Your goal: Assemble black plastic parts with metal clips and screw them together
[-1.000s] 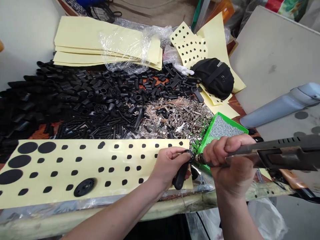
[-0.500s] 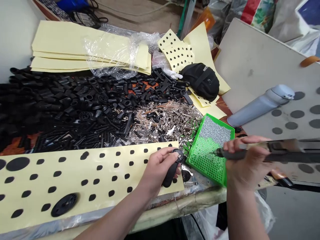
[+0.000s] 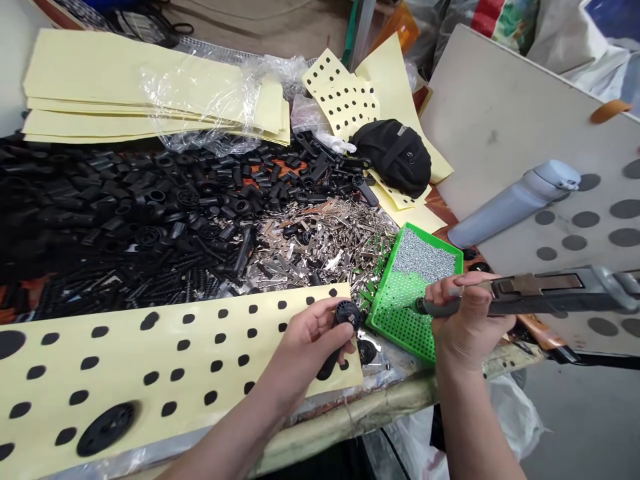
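Note:
My left hand (image 3: 310,340) is closed round a black plastic handle part (image 3: 349,313) with a round, slotted head. The thumb presses near a small metal piece in that head. The part is held over the right end of a yellow sheet with black dots (image 3: 200,353). My right hand (image 3: 467,320) grips a grey electric screwdriver (image 3: 540,293), held nearly level. Its tip points left over a green perforated tray (image 3: 400,300), whose far end is covered with small silvery screws (image 3: 425,257). I cannot tell whether the tip touches the tray.
Black plastic parts (image 3: 100,193) are heaped at left, beside a pile of small metal pieces (image 3: 320,240). A round black disc (image 3: 106,429) lies on the dotted sheet. Behind are stacked yellow sheets (image 3: 130,73), a black pouch (image 3: 393,159) and a grey-blue bottle (image 3: 515,203).
The view has shifted, so most things sit further left. The screwdriver's tip has changed its angle over the tray. My left hand still holds the black handle part.

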Available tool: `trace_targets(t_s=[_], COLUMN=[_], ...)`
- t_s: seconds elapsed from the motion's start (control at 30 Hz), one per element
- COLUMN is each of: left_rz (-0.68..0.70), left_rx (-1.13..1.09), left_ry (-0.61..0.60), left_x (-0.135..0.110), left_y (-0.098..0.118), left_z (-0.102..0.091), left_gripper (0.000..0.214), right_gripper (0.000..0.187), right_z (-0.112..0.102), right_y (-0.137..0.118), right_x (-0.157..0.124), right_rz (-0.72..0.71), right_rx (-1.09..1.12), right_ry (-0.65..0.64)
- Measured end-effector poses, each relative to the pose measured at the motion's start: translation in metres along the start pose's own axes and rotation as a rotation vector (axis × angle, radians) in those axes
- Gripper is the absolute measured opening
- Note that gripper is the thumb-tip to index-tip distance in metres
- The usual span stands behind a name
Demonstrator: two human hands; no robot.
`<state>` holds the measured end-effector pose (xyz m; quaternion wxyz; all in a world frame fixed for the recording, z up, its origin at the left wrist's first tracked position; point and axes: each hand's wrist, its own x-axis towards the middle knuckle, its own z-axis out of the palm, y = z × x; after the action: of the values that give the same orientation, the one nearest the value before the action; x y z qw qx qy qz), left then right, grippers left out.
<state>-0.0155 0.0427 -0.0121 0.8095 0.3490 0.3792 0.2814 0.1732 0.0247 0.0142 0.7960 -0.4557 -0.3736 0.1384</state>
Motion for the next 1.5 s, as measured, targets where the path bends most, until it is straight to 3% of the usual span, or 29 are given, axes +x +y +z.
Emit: trace_targets(t_s=[0.37,0.57,0.87,1.0,1.2,1.5], left_rz=[0.040,0.070,0.269,0.291,0.232,0.194], left_rx=[0.185,0.264,0.396,0.410,0.361,0.352], left_ry=[0.100,0.140,0.177,0.174,0.163,0.149], left_x=[-0.006,-0.012,-0.005,-0.005,-0.007,-0.008], left_y=[-0.004,0.006,-0.013,-0.014,-0.010,-0.007], left_z=[0.006,0.011,0.007,0.004,0.005,0.007], left_gripper=[0.038,0.032,0.024,0.022,0.020,0.017], right_gripper=[0.031,0.043,0.057,0.057,0.057,0.054], right_z=[-0.003,0.002,0.058,0.071,0.073,0.074], right_y=[0.000,-0.021,-0.059,-0.057,-0.047,-0.039], right_x=[0.000,0.004,-0.013,-0.023,-0.028,-0.031], right_rz=[0.022,-0.002,0.076,0.146,0.100,0.139], right_rx=[0.002,-0.016,0.067,0.103,0.106,0.134], right_ry=[-0.060,-0.075,-0.147,-0.143,-0.220,-0.216])
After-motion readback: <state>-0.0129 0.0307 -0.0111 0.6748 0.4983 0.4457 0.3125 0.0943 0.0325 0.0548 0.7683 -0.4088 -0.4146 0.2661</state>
